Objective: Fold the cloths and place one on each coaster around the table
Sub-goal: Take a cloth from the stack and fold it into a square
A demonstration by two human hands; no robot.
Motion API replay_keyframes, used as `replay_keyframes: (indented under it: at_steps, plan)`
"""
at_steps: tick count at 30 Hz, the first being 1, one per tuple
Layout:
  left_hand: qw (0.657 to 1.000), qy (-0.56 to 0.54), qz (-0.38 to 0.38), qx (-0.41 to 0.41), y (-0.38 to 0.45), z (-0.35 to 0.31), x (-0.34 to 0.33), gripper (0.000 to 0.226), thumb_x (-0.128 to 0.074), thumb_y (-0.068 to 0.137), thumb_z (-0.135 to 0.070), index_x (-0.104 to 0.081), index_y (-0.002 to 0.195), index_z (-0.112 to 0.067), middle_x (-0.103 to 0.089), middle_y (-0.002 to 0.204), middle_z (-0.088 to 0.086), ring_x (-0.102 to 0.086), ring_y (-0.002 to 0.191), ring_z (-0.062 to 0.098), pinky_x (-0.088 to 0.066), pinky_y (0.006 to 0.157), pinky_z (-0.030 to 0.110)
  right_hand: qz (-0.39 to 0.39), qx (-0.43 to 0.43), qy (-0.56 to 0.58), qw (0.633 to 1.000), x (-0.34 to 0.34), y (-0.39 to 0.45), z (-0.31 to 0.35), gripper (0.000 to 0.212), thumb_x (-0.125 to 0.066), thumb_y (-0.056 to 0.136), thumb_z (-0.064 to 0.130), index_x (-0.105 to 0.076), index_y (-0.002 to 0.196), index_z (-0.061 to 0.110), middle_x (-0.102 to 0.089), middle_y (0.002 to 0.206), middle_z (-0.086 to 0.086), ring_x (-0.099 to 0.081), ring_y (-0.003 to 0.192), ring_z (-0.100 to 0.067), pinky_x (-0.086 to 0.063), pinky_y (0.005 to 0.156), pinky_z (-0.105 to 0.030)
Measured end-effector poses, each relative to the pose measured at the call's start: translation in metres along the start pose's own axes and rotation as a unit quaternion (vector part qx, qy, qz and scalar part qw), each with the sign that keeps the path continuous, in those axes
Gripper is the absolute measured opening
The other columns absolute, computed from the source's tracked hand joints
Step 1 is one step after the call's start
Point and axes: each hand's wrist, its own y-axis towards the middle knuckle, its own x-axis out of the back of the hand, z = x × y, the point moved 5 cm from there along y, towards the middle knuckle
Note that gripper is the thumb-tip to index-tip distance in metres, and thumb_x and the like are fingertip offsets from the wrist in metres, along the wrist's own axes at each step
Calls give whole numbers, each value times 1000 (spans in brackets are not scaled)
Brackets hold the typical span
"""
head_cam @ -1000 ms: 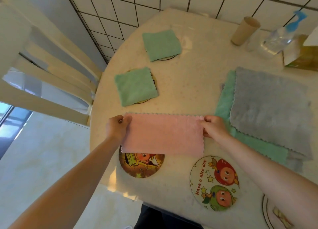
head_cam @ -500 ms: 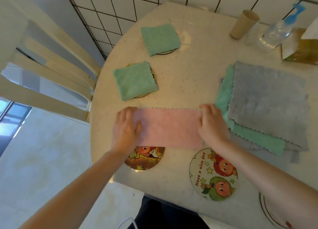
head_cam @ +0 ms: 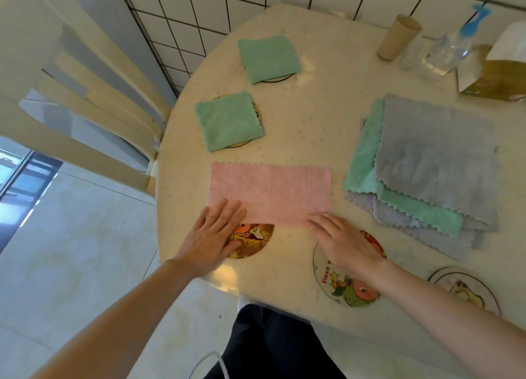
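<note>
A pink cloth (head_cam: 270,192), folded into a long rectangle, lies flat near the table's front edge. My left hand (head_cam: 212,236) lies flat with straight fingers on its near left corner, over a cartoon coaster (head_cam: 256,240). My right hand (head_cam: 341,242) lies flat at the cloth's near right corner, over a second coaster (head_cam: 348,290). Two folded green cloths (head_cam: 229,121) (head_cam: 269,58) each cover a coaster further back. A stack of unfolded grey and green cloths (head_cam: 432,156) lies to the right. A third bare coaster (head_cam: 466,289) is at the near right.
A cardboard tube (head_cam: 398,37), a spray bottle (head_cam: 449,51) and a tissue box (head_cam: 495,74) stand at the table's back right. A pale wooden chair (head_cam: 85,94) stands left of the round table (head_cam: 313,116). A tiled wall is behind.
My hands first pinched the cloth's two ends, then pressed them flat. Both have now slid back toward me to the cloth's near edge, fingers straight.
</note>
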Motion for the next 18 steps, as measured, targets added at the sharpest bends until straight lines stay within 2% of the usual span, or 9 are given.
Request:
replay_keyframes:
  at_steps: [2,3,7,10,12,15,18]
  plan:
    - [1000,-4,0,25,-8,16,1,70,-9,93,-64,8,151,-29,10,160,-6,13,146,20,-1,118,48,13,-23,0,1000,1,-6,-10,66,-61,77,-6,-42,139,9,-45,141,-7,-40,131,-24,-44,103,-43]
    - [999,-6,3,33,-10,20,2,71,-8,92,-66,7,151,-29,9,160,-5,11,147,21,-3,118,50,20,-30,-1,999,0,-7,-13,69,-66,73,-6,-44,137,10,-47,138,-6,-43,128,-22,-46,100,-40]
    - [999,7,23,47,-10,22,3,76,-4,88,-70,11,151,-30,12,159,-5,12,146,27,1,116,53,21,-32,-11,999,3,0,-12,70,-75,64,-6,-50,128,8,-52,127,-6,-48,117,-23,-49,92,-34]
    - [996,0,-5,86,-7,9,5,78,-10,89,-68,-3,152,-24,0,160,-2,5,146,29,1,114,52,-4,-24,-43,999,10,13,-8,70,-76,42,-14,-59,107,5,-59,105,-8,-56,95,-26,-51,76,-35]
    - [996,3,-27,89,-3,-4,9,76,-18,91,-64,-14,152,-19,-9,159,0,-2,146,30,-7,115,52,-18,-19,-64,998,17,20,-7,63,-75,36,-15,-62,95,5,-60,94,-8,-57,84,-27,-49,69,-36]
    - [997,-23,-63,33,10,-40,22,72,-33,92,-57,-17,152,-21,-14,159,-1,-7,147,26,-20,116,51,-52,-11,-54,997,31,24,0,46,-69,49,-15,-62,89,7,-59,88,-6,-55,80,-26,-45,67,-36]
    - [992,-82,-99,10,24,-81,38,74,-45,90,-52,-16,152,-23,-23,157,0,-24,144,25,-31,113,44,-98,22,-7,995,47,14,19,33,-65,67,-7,-62,95,11,-58,91,-3,-54,83,-24,-47,70,-35]
